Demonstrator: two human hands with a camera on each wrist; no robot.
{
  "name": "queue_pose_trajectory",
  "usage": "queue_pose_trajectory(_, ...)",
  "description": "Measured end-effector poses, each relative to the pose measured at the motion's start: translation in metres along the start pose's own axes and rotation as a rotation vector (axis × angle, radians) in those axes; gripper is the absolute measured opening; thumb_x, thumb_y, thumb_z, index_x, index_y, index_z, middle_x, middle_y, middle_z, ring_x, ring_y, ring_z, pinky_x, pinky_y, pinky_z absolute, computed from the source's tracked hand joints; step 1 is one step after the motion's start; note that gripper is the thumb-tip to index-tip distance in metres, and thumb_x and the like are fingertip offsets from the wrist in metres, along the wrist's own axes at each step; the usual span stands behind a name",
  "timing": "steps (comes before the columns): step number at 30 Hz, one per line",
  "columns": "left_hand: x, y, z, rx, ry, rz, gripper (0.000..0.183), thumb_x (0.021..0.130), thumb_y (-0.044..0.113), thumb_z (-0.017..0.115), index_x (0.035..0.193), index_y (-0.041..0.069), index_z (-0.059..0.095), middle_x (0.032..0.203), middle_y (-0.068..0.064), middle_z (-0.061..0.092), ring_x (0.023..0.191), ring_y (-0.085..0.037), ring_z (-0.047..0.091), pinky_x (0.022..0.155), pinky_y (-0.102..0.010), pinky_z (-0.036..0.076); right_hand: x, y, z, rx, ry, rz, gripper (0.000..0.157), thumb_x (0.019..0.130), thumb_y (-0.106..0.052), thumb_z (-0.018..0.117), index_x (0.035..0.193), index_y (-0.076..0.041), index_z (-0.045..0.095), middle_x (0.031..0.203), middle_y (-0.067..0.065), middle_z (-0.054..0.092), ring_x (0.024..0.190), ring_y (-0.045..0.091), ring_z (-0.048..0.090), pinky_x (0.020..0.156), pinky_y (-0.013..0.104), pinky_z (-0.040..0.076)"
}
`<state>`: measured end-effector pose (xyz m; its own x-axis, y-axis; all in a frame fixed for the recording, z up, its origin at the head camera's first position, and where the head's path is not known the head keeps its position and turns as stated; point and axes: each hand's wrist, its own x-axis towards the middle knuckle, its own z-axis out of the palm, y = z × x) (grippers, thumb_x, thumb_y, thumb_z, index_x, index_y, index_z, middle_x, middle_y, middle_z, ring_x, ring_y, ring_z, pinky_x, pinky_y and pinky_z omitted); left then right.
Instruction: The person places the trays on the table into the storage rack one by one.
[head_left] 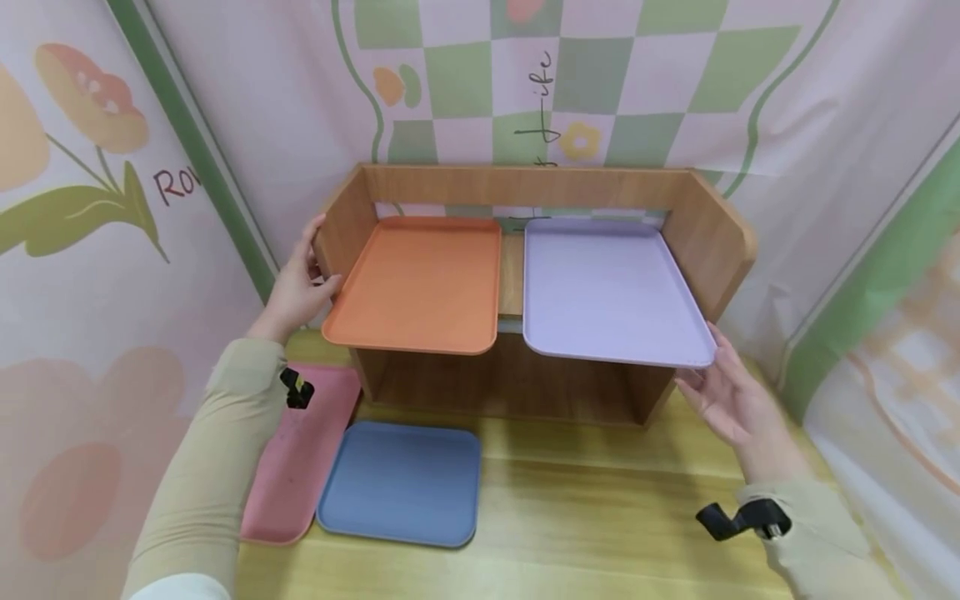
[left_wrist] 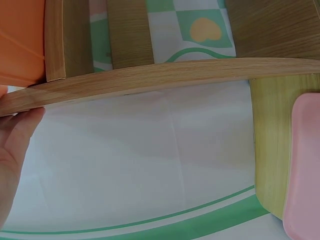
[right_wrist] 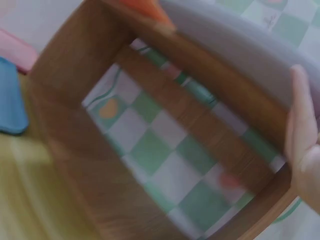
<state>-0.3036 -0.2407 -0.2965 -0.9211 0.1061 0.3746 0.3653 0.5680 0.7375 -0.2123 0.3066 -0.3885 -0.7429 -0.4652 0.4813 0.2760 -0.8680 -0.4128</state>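
Note:
A wooden two-tier shelf (head_left: 517, 187) stands on the table. On its upper board an orange tray (head_left: 423, 287) lies at the left and a lilac tray (head_left: 607, 287) at the right, both jutting past the front. My left hand (head_left: 298, 287) grips the front edge of the left side panel (left_wrist: 150, 77), thumb beside the orange tray and fingers on the outer face. At the lilac tray's front right corner is my right hand (head_left: 731, 396), its fingers extended; in the right wrist view a straight finger (right_wrist: 301, 92) lies against that tray's edge.
A blue tray (head_left: 401, 483) lies on the table (head_left: 600, 500) in front of the shelf. Left of it, under my left forearm, lies a pink tray (head_left: 300, 458). Printed curtains (head_left: 795, 117) hang close behind and at both sides.

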Motion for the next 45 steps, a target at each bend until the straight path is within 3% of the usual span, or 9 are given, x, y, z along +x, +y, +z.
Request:
queue_pose_trajectory(5,0.0,-0.001,0.0,0.015,0.002,-0.016,0.089,0.09,0.0,0.057,0.15,0.043,0.007,0.136,-0.032,0.044,0.117,-0.045,0.052,0.09,-0.057,0.047,-0.021,0.028,-0.027,0.048,-0.042,0.11,0.053,0.103,-0.027,0.01,0.131,-0.001,0.046,0.131,0.023,0.049,0.12,0.035,0.05,0.104,0.046,0.041)
queue_pose_trajectory(13,-0.001,0.001,-0.002,-0.018,-0.003,0.029,0.089,0.089,-0.003,0.057,0.151,0.036,0.007,0.142,-0.031,0.036,0.119,-0.048,0.049,0.09,-0.059,0.046,-0.032,0.091,-0.052,-0.361,0.163,0.39,0.042,0.105,-0.014,0.019,0.129,-0.016,0.052,0.121,0.002,0.058,0.109,0.014,0.056,0.099,0.038,0.045)
queue_pose_trajectory(20,0.002,0.001,0.004,-0.019,0.005,0.021,0.088,0.089,-0.002,0.057,0.151,0.037,0.009,0.138,-0.032,0.041,0.117,-0.047,0.051,0.089,-0.058,0.047,-0.035,0.128,-0.064,-0.553,0.323,0.446,0.03,0.103,-0.012,0.032,0.121,-0.023,0.053,0.11,-0.002,0.057,0.102,0.01,0.058,0.095,0.036,0.049)
queue_pose_trajectory(23,0.001,0.002,0.003,-0.023,0.016,0.018,0.087,0.089,-0.002,0.057,0.151,0.036,0.009,0.136,-0.033,0.043,0.116,-0.047,0.052,0.089,-0.059,0.047,-0.035,0.147,-0.067,-0.653,0.424,0.479,0.024,0.101,-0.014,0.04,0.124,-0.014,0.048,0.103,-0.002,0.058,0.096,0.011,0.059,0.09,0.035,0.051)
queue_pose_trajectory(28,-0.001,0.002,0.003,-0.015,0.019,0.007,0.087,0.089,-0.001,0.056,0.15,0.038,0.009,0.137,-0.031,0.043,0.117,-0.045,0.052,0.09,-0.058,0.046,-0.033,0.182,-0.072,-0.894,0.543,0.559,0.052,0.097,-0.015,0.051,0.135,0.011,0.028,0.097,0.001,0.061,0.085,0.012,0.06,0.079,0.033,0.054)
queue_pose_trajectory(31,-0.003,0.001,0.002,-0.006,0.019,-0.007,0.087,0.09,0.0,0.056,0.15,0.041,0.008,0.137,-0.031,0.043,0.117,-0.045,0.052,0.091,-0.057,0.046,-0.026,0.203,-0.07,-1.087,0.503,0.584,0.058,0.094,-0.015,0.055,0.137,0.012,0.027,0.097,0.008,0.061,0.078,0.012,0.058,0.07,0.031,0.054)
queue_pose_trajectory(34,-0.004,0.001,0.0,0.003,0.03,-0.011,0.087,0.09,-0.001,0.055,0.149,0.042,0.008,0.136,-0.031,0.044,0.117,-0.044,0.052,0.09,-0.057,0.046,-0.015,0.222,-0.064,-1.342,0.389,0.585,0.061,0.089,-0.018,0.064,0.137,0.008,0.036,0.1,0.016,0.06,0.079,0.016,0.056,0.062,0.03,0.052)
queue_pose_trajectory(39,-0.004,0.002,0.0,-0.006,0.031,0.015,0.086,0.089,-0.002,0.055,0.151,0.037,0.009,0.136,-0.033,0.042,0.116,-0.046,0.051,0.091,-0.059,0.045,0.003,0.252,-0.054,-1.756,0.204,0.574,0.071,0.079,-0.032,0.076,0.135,-0.001,0.047,0.109,0.019,0.059,0.093,0.024,0.055,0.075,0.036,0.049)
queue_pose_trajectory(45,-0.002,0.003,0.004,-0.007,0.025,0.003,0.087,0.089,-0.002,0.055,0.15,0.038,0.008,0.136,-0.032,0.042,0.116,-0.045,0.051,0.091,-0.058,0.046,0.012,0.276,-0.047,-1.954,0.235,0.575,0.068,0.076,-0.035,0.078,0.13,-0.002,0.053,0.111,0.02,0.06,0.092,0.032,0.059,0.079,0.042,0.05)
